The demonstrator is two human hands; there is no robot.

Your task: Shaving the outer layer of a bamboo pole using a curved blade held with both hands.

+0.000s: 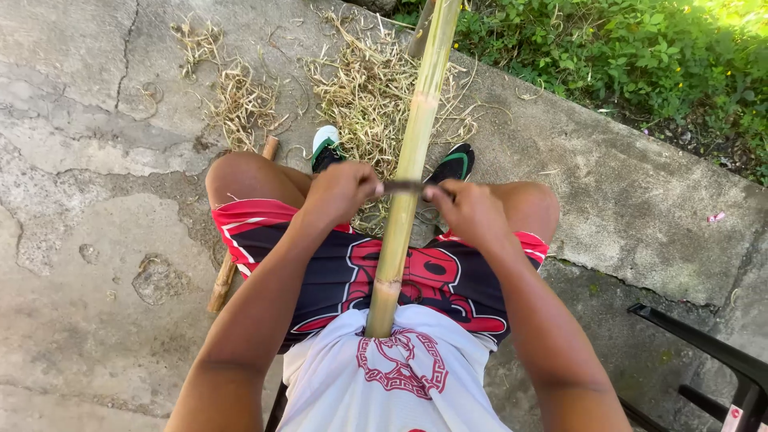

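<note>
Seated person, viewed from above, working over a cracked concrete floor (88, 264). A long bamboo pole (410, 168) runs between the knees: near end butts against the belly at the hem of the white shirt (384, 384), far end leaves the picture at the top edge. Long axis nearly straight away from the body, tilted slightly to the right as it goes up; pale yellow-green, with node rings showing, one near the top and one low by the lap. Across the pole, at right angles to it, lies a dark narrow blade (404, 186), flat against the bamboo's upper face. Left hand (340, 190) closed in a fist on the blade's left end, just left of the pole; right hand (468, 210) closed with fingers pinched on the blade's right end, just right of the pole. Both grips tight, no gap visible between fingers and blade. Pole lies over red-and-black shorts (432, 276). Beyond the knees, two feet in dark shoes (454, 162), one either side of the pole. A heap of dry, straw-coloured shavings (360, 96) is spread on the floor around and beyond the feet, with a smaller tuft towards the far left. A short wooden stick (226, 276) lies on the floor under the left thigh. Green weeds (640, 56) border the slab's far right edge. Part of a black plastic chair (720, 360) sits at the near right corner.
</note>
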